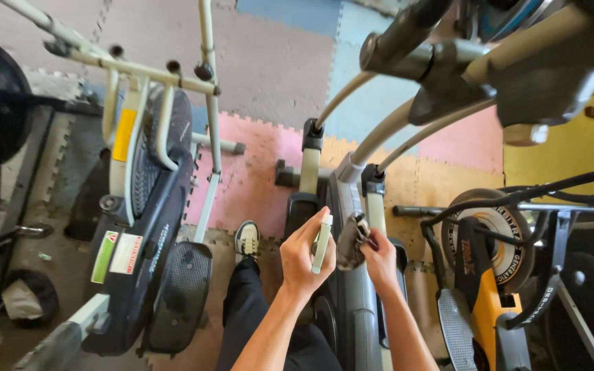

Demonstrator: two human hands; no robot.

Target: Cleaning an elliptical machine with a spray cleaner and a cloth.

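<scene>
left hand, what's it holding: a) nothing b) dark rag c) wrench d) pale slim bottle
d: the left hand grips a pale slim bottle upright, while the right hand holds the dark rag against the elliptical.

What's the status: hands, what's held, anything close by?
Left hand grips a pale slim tube. Right hand holds a dark rag against the grey elliptical. Yellow bike close on the right.
</scene>
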